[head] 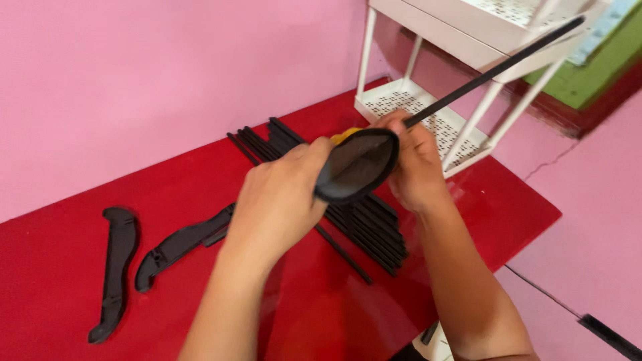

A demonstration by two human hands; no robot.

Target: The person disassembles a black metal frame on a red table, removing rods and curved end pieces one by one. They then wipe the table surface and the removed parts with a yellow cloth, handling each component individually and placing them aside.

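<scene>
Black mesh pouch (358,166) gripped by closed left hand (277,200); right hand (416,164) pinches black rod (495,70).

This looks like a room in a home, not a shop or a lab. The walls (134,87) are painted bright pink, and one has a thin crack low down. A strip of green and dark red paint shows in the far corner. A shiny red table (60,267) stands right against the pink wall. A small white rack (428,113) with little holes in its shelves stands at the far end of the table, like the ones people keep at home. Black sticks (361,227) and curved black parts (117,267) lie loose on the table. The floor is pink too.
</scene>
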